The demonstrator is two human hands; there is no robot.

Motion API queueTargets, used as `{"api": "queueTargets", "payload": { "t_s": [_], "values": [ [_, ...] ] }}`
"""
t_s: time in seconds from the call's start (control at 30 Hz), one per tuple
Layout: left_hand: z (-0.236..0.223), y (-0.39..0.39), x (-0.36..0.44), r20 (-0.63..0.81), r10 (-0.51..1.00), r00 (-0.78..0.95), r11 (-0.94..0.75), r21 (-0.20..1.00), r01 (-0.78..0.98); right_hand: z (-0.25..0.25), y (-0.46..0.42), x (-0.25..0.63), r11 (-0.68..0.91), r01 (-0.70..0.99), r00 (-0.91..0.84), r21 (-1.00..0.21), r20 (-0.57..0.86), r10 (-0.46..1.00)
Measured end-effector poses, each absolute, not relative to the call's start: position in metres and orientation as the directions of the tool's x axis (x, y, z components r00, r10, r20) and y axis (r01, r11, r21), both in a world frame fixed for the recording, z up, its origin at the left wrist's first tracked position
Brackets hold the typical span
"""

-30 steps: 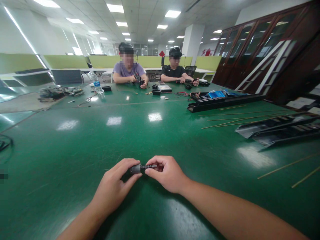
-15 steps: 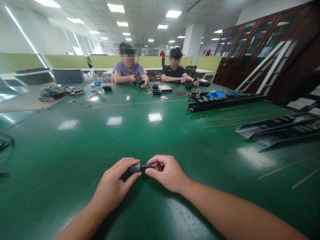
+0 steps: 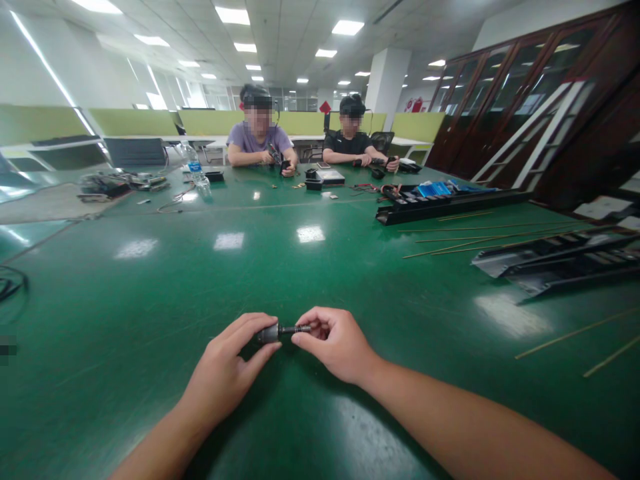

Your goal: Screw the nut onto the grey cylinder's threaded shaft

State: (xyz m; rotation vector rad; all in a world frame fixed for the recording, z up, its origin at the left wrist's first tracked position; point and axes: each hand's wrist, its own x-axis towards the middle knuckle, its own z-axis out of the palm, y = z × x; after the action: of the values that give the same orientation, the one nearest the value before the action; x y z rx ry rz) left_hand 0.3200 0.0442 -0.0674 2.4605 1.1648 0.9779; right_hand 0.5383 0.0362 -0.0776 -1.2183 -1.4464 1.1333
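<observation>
A dark metal cylinder with a thin shaft (image 3: 287,329) lies sideways between my two hands, just over the green table (image 3: 165,293). My left hand (image 3: 230,360) is closed round the thick cylinder, thumb below and fingers above. My right hand (image 3: 336,343) is pinched at the shaft's far end, where a coiled or ridged section (image 3: 303,328) shows. My right fingertips partly cover that end, so I cannot tell whether the coil is a separate piece.
Across the table sit two people holding dark tools. Black metal channels (image 3: 540,273) and thin yellowish rods (image 3: 455,248) lie at the right. A water bottle (image 3: 194,167) and a pile of parts (image 3: 103,185) are at the far left; a black cable (image 3: 13,283) is nearer.
More bare shaft shows between the cylinder and the coiled section. Both hands have shifted very slightly, with their grips kept.
</observation>
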Motion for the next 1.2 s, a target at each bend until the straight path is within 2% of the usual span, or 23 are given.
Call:
{"api": "queueTargets", "payload": {
  "t_s": [1.2],
  "values": [
    [-0.0647,0.0477,0.316,0.482,0.764,0.429,-0.637,0.457,0.621,-0.0762,0.0375,0.5399,0.079,0.125,-0.076,-0.989,0.07,0.995]
  ]
}}
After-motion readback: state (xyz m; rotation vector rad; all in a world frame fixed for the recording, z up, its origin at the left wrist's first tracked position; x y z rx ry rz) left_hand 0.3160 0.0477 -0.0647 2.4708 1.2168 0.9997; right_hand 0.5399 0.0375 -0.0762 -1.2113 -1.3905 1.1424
